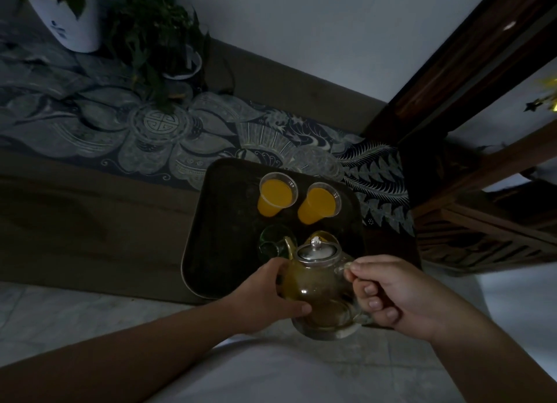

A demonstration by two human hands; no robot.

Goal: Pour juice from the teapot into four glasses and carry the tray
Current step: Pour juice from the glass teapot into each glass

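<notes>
While the teapot (319,285) hung over the tray's (211,237) near edge | left hand (271,294) cupped its left side | right hand (388,291) gripped its handle | two filled glasses (277,193) stood farther back.

Orange juice (276,196), dark tray (223,221), blue-grey floral-patterned cloth (150,125).

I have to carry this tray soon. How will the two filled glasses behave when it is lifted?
The two filled glasses look tapered, narrower at the base, so they probably tip easily. Juice sits near their rims, so a slight tilt of the tray would likely spill it. They stand loose on a smooth-looking surface and may slide.
</notes>
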